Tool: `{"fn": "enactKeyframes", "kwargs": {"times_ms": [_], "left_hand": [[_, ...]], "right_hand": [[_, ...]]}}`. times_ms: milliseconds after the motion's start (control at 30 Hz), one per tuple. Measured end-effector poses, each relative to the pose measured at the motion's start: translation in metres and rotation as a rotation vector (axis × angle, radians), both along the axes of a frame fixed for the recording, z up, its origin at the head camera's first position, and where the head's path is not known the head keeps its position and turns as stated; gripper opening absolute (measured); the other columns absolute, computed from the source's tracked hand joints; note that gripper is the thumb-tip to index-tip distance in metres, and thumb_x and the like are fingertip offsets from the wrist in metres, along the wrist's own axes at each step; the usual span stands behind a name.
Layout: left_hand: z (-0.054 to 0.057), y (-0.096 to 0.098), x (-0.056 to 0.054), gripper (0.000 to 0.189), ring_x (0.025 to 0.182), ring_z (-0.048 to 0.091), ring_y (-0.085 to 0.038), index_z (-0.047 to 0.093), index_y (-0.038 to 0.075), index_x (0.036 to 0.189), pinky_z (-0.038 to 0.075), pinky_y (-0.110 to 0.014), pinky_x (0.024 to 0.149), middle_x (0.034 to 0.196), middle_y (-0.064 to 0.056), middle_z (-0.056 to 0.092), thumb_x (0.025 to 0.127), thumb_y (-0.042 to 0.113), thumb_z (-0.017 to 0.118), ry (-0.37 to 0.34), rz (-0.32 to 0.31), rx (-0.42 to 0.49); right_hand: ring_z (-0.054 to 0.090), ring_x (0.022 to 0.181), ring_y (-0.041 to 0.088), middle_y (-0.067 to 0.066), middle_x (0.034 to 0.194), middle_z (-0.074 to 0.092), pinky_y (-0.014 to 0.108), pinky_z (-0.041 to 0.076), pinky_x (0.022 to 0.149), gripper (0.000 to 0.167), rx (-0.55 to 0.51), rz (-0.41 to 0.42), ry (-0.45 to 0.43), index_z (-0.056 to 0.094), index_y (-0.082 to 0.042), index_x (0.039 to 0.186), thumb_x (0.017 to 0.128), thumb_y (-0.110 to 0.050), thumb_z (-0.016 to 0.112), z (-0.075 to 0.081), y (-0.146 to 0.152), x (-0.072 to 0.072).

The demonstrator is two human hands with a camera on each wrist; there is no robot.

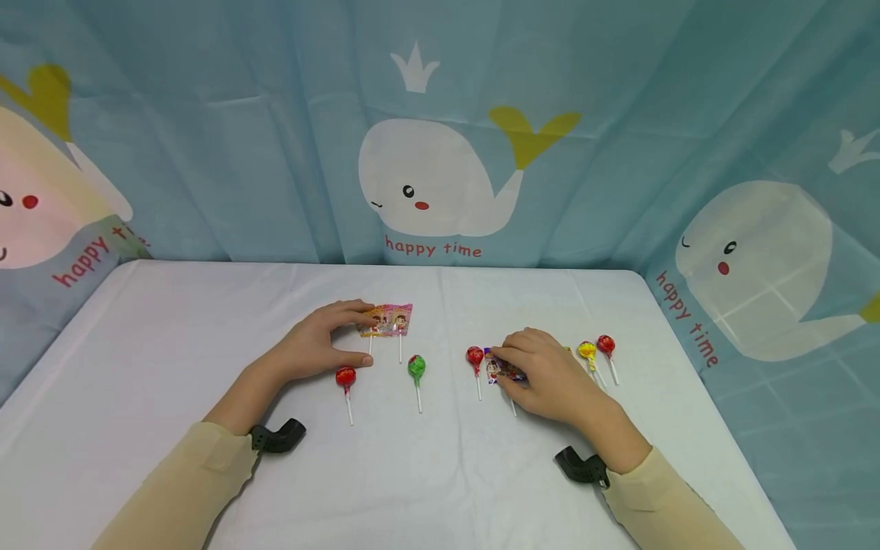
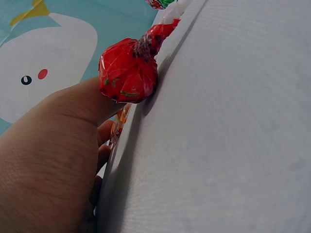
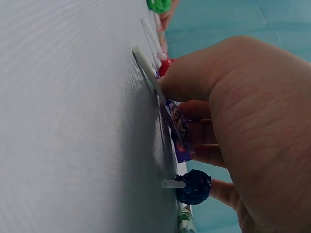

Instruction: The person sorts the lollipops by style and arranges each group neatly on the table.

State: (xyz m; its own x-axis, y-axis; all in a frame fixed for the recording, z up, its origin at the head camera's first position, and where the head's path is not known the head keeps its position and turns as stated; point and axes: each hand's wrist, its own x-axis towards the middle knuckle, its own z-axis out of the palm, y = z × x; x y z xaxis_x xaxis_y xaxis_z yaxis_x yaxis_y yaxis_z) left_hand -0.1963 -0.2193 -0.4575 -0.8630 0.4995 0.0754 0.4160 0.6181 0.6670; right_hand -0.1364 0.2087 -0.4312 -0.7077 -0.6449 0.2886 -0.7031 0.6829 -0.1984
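My left hand [image 1: 323, 340] reaches over the left edge of a pink and orange twin lollipop packet [image 1: 395, 319], fingers touching its wrapper and thumb spread apart near a stick. A red lollipop [image 2: 129, 73] lies just beside that thumb. Further right, my right hand [image 1: 546, 374] pinches a purple-wrapped lollipop packet [image 3: 177, 124] between thumb and fingers; a white stick [image 3: 148, 70] comes out by the thumb. Close to the little finger is a dark blue lollipop [image 3: 195, 187], hidden under the hand in the head view. Another red lollipop [image 1: 475, 356] lies left of the purple packet.
Between the hands a green lollipop [image 1: 416, 367] lies on the white-covered table [image 1: 385, 489]. A yellow lollipop [image 1: 587, 351] and a red-wrapped one [image 1: 606, 345] sit right of the right hand. A blue whale-print curtain [image 1: 275, 153] hangs behind the table and along its sides.
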Motion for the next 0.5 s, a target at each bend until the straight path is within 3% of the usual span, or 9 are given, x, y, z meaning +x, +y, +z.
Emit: {"fn": "enactKeyframes", "kwargs": {"times_ms": [133,500], "left_hand": [[-0.0006,0.0001,0.0004,0.069,0.158,0.038,-0.032,0.073,0.023,0.145,0.033,-0.065,0.126,0.165,-0.002,0.052,0.084,0.046,0.095,-0.004,0.001,0.002],[-0.0021,-0.0005,-0.0011,0.068,0.157,0.040,-0.032,0.074,0.023,0.144,0.033,-0.065,0.126,0.164,-0.002,0.053,0.084,0.046,0.096,0.016,-0.007,0.005]], "right_hand": [[0.066,0.117,0.024,0.001,0.117,0.073,0.046,0.050,0.113,0.037,-0.001,-0.009,-0.011,0.080,-0.008,0.127,0.094,-0.023,0.083,-0.0008,0.0005,-0.0002],[0.067,0.120,0.026,0.003,0.121,0.074,0.049,0.043,0.122,0.036,0.022,-0.048,-0.046,0.080,-0.008,0.125,0.092,-0.023,0.084,0.0012,-0.0006,0.0013]]}}
